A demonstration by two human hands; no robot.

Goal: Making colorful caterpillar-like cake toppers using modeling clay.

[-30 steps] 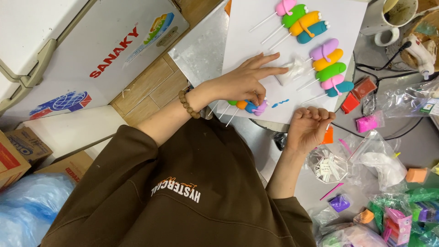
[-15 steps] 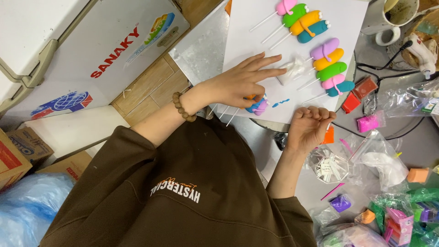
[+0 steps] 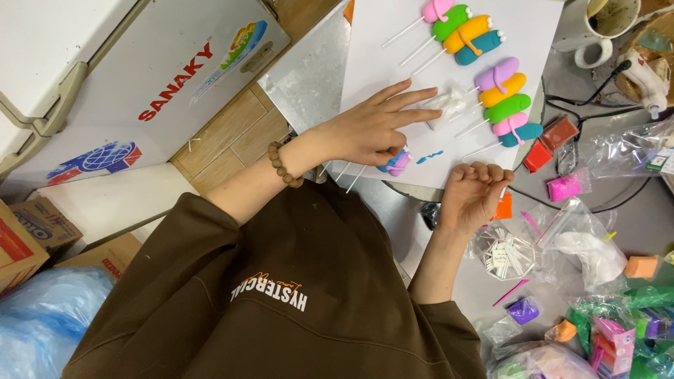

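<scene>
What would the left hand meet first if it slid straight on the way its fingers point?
Probably the small white clay lump: the left hand lies flat on the white sheet, fingers pointing at it, nearly touching. Beyond it lie the coloured clay figures on sticks. Height above the sheet is hard to judge.

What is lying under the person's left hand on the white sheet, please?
Under the left hand, a small blue and purple clay piece on a thin white stick pokes out on the white sheet. The palm and fingers cover the rest, so its full shape cannot be seen.

White chest freezer (image 3: 140,63) upper left, red-blue labels; brown cardboard boxes (image 3: 28,242) lower left; clear plastic bags (image 3: 583,238) right.
</scene>
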